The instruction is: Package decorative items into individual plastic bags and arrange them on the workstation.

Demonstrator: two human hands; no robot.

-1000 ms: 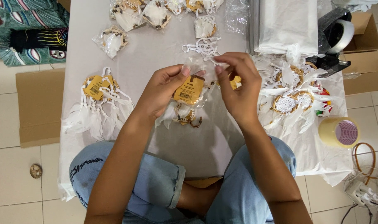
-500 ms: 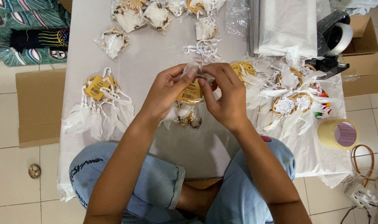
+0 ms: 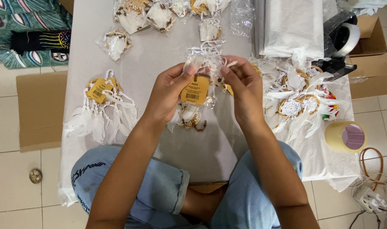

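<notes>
My left hand point(image 3: 166, 95) and my right hand point(image 3: 240, 87) hold one small white dreamcatcher point(image 3: 193, 114) above the low white-covered table point(image 3: 159, 55). A yellow paper tag point(image 3: 195, 90) hangs from it between my hands, and its clear wrapping bunches at my fingertips. The wooden ring and feathers dangle below the tag. To my left lies a dreamcatcher with a yellow tag and white feathers point(image 3: 101, 106). A heap of loose white dreamcatchers point(image 3: 299, 101) lies to the right of my right hand.
Several bagged dreamcatchers point(image 3: 159, 15) line the far edge. A stack of clear bags point(image 3: 293, 27) and a tape dispenser point(image 3: 340, 40) stand at the back right. A tape roll point(image 3: 346, 136) sits at the right edge. Cardboard boxes point(image 3: 40, 110) flank the table.
My right hand came in from the right to meet the left at the top of the dreamcatcher. Both hands lifted it slightly, and the yellow tag now hangs in plain sight.
</notes>
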